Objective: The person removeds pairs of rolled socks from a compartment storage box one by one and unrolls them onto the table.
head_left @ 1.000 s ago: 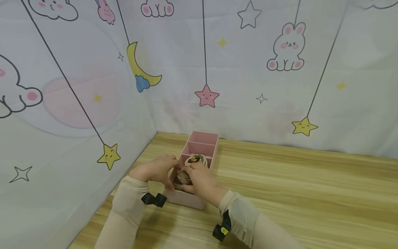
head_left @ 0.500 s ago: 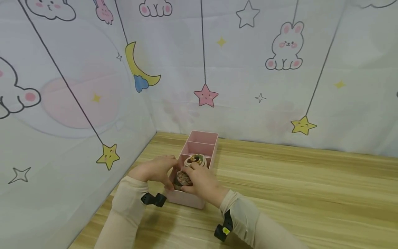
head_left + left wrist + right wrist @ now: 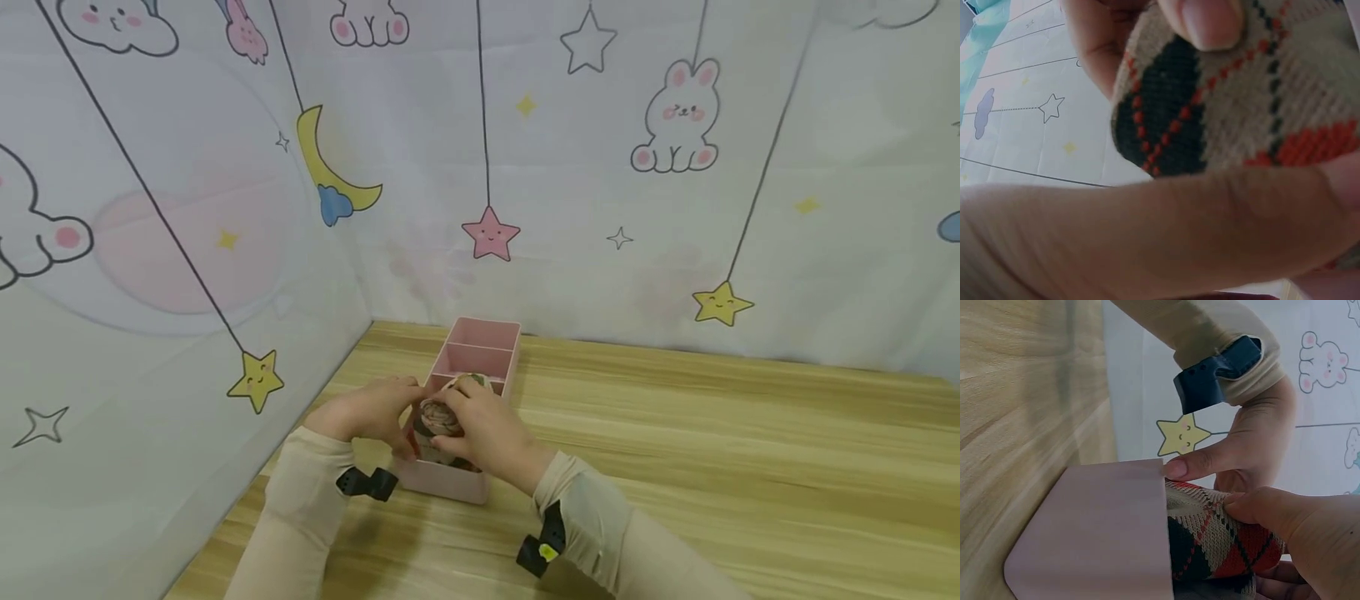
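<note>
Socks, rolled into an argyle bundle [image 3: 438, 415] of cream, black and red, sit at the near end of the pink divided box [image 3: 480, 354], raised a little above its rim between both hands; a second rolled bundle [image 3: 472, 382] looks to lie in the compartment just behind, though the fingers hide most of it; the two far compartments show only their pink floors. So the filling looks about half done — one roll seemingly settled, this one at the mouth of its slot but not seated, two slots open beyond.

Right hand [image 3: 483, 429] is curled over the top and near side of the bundle, fingers pinching the knit, as the right wrist view shows plainly; left hand [image 3: 371, 410] comes in from the other side, thumb and a fingertip clamped on the same roll in the left wrist view, one finger lying along the box wall. The box stands on the wooden table [image 3: 712, 467], near the corner of the cartoon-printed curtain [image 3: 600, 167].
</note>
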Available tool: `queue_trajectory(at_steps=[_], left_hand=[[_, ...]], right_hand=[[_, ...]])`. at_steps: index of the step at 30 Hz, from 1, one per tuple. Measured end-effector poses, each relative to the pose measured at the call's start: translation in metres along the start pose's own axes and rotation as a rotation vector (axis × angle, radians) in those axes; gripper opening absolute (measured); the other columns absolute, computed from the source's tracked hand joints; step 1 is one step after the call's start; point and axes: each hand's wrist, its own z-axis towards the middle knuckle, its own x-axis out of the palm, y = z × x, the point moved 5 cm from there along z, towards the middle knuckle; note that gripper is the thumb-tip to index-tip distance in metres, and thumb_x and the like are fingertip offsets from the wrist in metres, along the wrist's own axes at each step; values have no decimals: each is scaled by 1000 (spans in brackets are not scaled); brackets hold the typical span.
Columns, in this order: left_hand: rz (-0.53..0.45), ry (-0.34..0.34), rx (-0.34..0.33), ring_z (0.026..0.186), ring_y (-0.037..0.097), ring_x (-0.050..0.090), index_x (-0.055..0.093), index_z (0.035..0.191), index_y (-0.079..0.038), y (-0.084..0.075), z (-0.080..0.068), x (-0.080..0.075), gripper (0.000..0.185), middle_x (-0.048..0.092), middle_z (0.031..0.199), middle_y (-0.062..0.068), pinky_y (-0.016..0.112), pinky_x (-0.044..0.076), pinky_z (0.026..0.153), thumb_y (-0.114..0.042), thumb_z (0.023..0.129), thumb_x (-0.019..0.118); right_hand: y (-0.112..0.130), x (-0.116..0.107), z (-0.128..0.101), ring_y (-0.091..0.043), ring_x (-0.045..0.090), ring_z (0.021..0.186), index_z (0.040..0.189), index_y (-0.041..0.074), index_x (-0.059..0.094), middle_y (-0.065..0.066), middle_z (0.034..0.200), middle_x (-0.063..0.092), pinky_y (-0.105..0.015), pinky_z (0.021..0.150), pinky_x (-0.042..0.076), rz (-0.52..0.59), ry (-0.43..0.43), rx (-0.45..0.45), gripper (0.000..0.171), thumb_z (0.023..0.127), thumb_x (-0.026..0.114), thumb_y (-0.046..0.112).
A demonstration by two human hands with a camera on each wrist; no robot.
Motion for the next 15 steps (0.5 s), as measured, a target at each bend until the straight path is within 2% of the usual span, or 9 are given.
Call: queue_trajectory(at_steps=[6,11,13,15], left_hand=[[20,-26,-2,101,23,56,62,117,-15,-2,-3,-2,64,61,106,0,44,47,89,-28,61,91],[49,-56,10,93,21,54,63,100,-16,-5,-5,-4,50,61,99,0,40,47,84,-28,60,91],[65,-65,16,91,21,54,61,97,-17,-7,-5,-5,48,61,98,2,40,46,83,-28,61,90],[92,-74,37,90,21,54,59,101,-16,-12,-6,-7,51,61,98,3,41,45,82,-29,62,89]], right_hand=[[0,-10,0,-20,63,94,121,8,60,-9,112,59,-31,79,56,16,-26,41,45,84,74,31],[0,-23,-2,-21,63,92,121,7,60,-10,109,58,-31,78,56,54,-66,36,45,84,74,28],[-1,-29,-3,-20,62,91,120,7,60,-9,107,57,-31,78,55,56,-84,34,44,84,75,27],[-3,-35,-5,-21,62,91,119,7,61,-9,106,56,-32,78,55,61,-96,47,43,83,75,27]])
